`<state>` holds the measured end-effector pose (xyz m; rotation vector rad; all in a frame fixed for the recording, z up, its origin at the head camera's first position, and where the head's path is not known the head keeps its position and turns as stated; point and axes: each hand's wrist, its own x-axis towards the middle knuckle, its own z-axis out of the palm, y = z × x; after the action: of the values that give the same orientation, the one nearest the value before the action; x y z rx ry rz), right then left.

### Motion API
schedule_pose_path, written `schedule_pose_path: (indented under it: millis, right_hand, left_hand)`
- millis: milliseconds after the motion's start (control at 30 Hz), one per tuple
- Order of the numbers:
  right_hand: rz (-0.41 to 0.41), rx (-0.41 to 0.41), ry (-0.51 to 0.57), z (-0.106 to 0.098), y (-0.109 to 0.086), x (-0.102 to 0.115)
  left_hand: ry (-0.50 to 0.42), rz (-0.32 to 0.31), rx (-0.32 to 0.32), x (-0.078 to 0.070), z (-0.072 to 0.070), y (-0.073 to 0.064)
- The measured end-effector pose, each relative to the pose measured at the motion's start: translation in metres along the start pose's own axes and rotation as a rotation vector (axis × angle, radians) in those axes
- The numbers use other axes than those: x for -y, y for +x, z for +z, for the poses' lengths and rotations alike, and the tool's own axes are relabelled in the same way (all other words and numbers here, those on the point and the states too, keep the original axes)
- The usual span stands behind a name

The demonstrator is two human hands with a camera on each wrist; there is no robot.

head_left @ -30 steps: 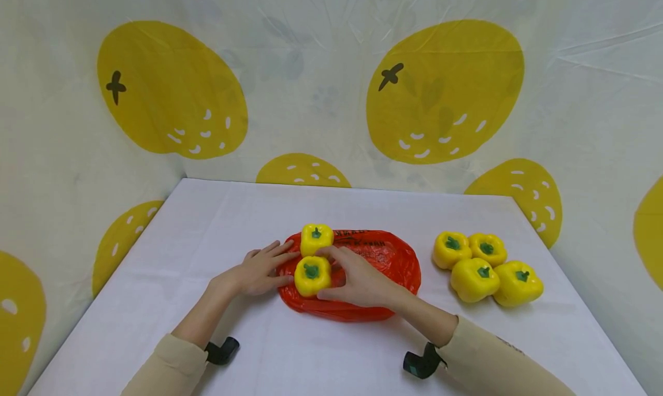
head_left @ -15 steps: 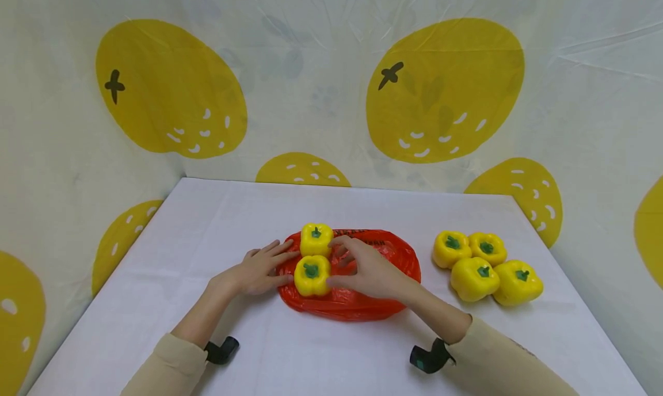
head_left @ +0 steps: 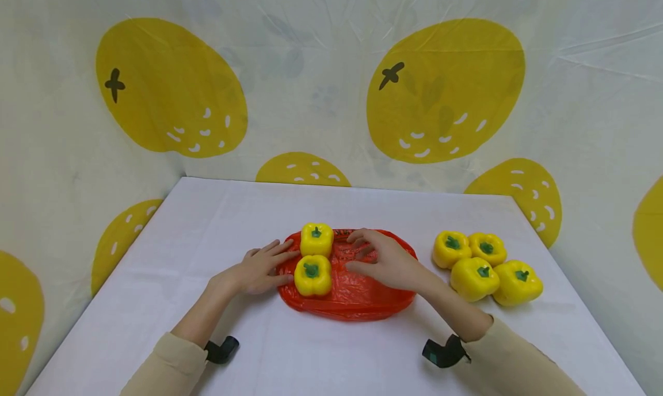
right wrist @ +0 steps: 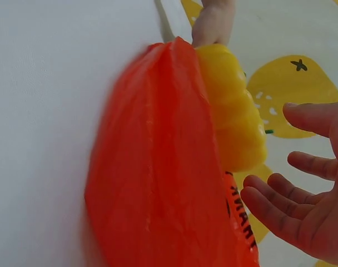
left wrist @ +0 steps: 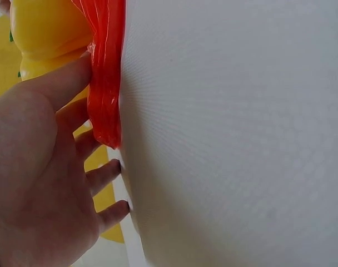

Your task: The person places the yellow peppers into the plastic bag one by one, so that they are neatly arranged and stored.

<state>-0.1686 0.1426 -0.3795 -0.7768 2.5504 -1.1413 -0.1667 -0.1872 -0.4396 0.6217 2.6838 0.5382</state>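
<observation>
A red plastic bag [head_left: 357, 298] with dark lettering lies spread in an oval on the white table. At its left end sit two yellow bell peppers, the farther pepper [head_left: 317, 239] behind the nearer pepper [head_left: 313, 276], green stems up. My left hand [head_left: 259, 270] has its fingers spread at the bag's left edge; in the left wrist view the thumb and fingertips meet the red plastic [left wrist: 107, 83]. Over the bag's right half hovers my right hand [head_left: 385, 262], its fingers loosely bent and nothing in them. The right wrist view shows a gap between those fingers and the yellow pepper [right wrist: 235, 111].
Several more yellow bell peppers [head_left: 475, 280] stand in a cluster on the table to the right of the bag. Behind the table's far edge hangs a pale curtain [head_left: 311, 96] printed with large yellow fruit. A black wrist mount [head_left: 444, 351] sticks out under the right sleeve.
My right hand has let go of the nearer pepper and drawn away to the right, over the bag. The left hand and both peppers on the bag stay in place.
</observation>
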Motion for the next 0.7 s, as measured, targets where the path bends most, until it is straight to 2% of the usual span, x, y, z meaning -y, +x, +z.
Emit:
schedule_pose_path:
  millis: [700]
  right_hand:
    - [0.036, -0.056, 0.008, -0.043, -0.017, -0.021]
  left_hand:
    - [0.004, -0.02, 0.01, 0.0, 0.0, 0.0]
